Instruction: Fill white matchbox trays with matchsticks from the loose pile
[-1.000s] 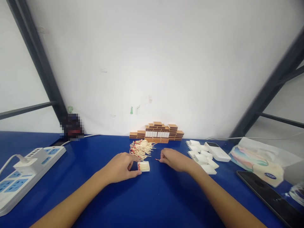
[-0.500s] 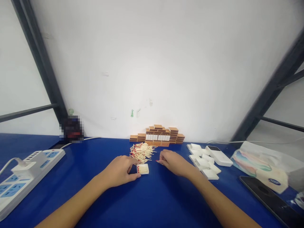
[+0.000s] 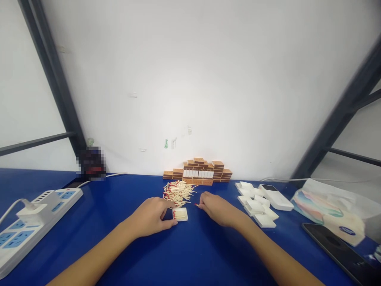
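Note:
My left hand (image 3: pixel 153 216) is closed at the left end of a small white matchbox tray (image 3: pixel 180 214), its thumb at the near corner and a finger at the far one. Several matches with red heads lie in that tray. To its right, my right hand (image 3: pixel 218 207) hovers over the blue table with thumb and finger pinched. A red tip pokes out of the pinch, apparently the head of a match (image 3: pixel 196 204); its stick is mostly hidden. Just behind the tray spreads a loose heap of matches (image 3: pixel 178 192), heads mostly to the left.
Brown matchboxes (image 3: pixel 198 180) are stacked against the wall, with upright white-sided ones among them. White trays (image 3: pixel 255 206) lie in a pile at right, beside a white device (image 3: pixel 276 197), a tissue pack (image 3: pixel 327 214) and a black phone (image 3: pixel 336 248). A power strip (image 3: pixel 38 220) lies at left.
The whole view has shifted slightly. My left hand stays on the tray. My right hand's fingers have altered their pinch a little, and the red tip now points left.

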The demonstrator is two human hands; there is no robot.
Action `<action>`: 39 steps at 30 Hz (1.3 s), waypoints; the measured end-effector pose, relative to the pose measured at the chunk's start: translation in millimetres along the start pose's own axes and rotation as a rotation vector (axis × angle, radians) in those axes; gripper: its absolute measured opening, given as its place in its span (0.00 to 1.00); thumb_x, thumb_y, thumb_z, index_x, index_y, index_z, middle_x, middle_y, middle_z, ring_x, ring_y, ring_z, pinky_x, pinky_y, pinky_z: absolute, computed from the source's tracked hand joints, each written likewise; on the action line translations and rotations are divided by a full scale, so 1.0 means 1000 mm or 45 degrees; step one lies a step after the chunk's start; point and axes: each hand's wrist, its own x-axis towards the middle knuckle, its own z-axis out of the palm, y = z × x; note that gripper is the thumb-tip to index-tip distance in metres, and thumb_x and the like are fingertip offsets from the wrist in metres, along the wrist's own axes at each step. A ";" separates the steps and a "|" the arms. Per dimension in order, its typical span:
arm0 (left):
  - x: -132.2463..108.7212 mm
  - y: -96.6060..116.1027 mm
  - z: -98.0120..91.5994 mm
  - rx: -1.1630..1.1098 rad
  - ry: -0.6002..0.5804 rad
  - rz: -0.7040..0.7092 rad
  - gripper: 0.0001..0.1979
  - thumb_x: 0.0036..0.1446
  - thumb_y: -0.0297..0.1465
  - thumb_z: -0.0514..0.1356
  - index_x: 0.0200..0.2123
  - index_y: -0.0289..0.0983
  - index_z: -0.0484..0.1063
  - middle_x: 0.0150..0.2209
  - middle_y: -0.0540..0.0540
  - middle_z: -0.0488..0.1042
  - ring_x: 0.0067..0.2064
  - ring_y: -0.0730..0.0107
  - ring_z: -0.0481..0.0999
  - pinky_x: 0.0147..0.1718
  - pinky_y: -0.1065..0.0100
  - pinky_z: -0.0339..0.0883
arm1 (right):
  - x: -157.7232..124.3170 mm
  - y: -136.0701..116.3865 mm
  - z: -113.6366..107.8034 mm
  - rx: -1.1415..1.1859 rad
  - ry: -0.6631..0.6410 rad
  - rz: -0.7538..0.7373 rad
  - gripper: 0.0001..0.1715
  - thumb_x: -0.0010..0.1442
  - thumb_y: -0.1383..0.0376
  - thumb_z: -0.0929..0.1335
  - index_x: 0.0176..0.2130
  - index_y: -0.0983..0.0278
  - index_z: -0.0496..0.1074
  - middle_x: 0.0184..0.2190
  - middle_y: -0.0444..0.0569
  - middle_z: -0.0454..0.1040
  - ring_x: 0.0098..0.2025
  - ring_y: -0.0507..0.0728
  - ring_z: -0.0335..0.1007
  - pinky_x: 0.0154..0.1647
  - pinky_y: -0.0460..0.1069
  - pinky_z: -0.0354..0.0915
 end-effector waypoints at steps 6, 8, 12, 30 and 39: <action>0.000 0.002 0.000 -0.089 -0.020 0.009 0.15 0.58 0.44 0.65 0.43 0.40 0.79 0.24 0.53 0.73 0.25 0.71 0.70 0.25 0.69 0.52 | -0.008 -0.026 -0.008 0.150 0.153 -0.187 0.08 0.74 0.66 0.61 0.40 0.63 0.67 0.42 0.51 0.73 0.39 0.56 0.70 0.39 0.49 0.62; 0.000 0.003 0.001 -0.108 -0.018 0.020 0.14 0.58 0.44 0.65 0.40 0.39 0.78 0.23 0.53 0.73 0.24 0.72 0.69 0.25 0.69 0.52 | -0.010 -0.040 -0.004 0.128 0.154 -0.266 0.07 0.74 0.66 0.62 0.41 0.63 0.67 0.43 0.51 0.73 0.40 0.56 0.70 0.39 0.49 0.63; 0.000 0.005 0.001 -0.130 -0.013 0.043 0.13 0.58 0.42 0.65 0.33 0.38 0.76 0.23 0.53 0.71 0.24 0.73 0.68 0.25 0.70 0.52 | -0.009 -0.058 0.011 -0.092 0.121 -0.317 0.06 0.73 0.67 0.63 0.42 0.64 0.69 0.43 0.53 0.74 0.42 0.58 0.71 0.39 0.50 0.64; -0.002 0.011 0.002 -0.278 -0.178 0.118 0.16 0.53 0.42 0.69 0.42 0.40 0.80 0.22 0.55 0.72 0.23 0.75 0.69 0.24 0.71 0.54 | 0.011 -0.010 0.016 0.153 0.335 -0.152 0.03 0.68 0.67 0.68 0.38 0.63 0.72 0.37 0.47 0.72 0.34 0.53 0.68 0.36 0.47 0.58; -0.002 0.018 0.010 -0.259 -0.200 0.147 0.15 0.53 0.42 0.69 0.41 0.40 0.81 0.22 0.54 0.73 0.23 0.76 0.69 0.24 0.72 0.55 | 0.022 -0.020 0.028 0.022 0.387 -0.319 0.08 0.68 0.66 0.68 0.48 0.62 0.72 0.45 0.50 0.70 0.42 0.55 0.69 0.39 0.48 0.61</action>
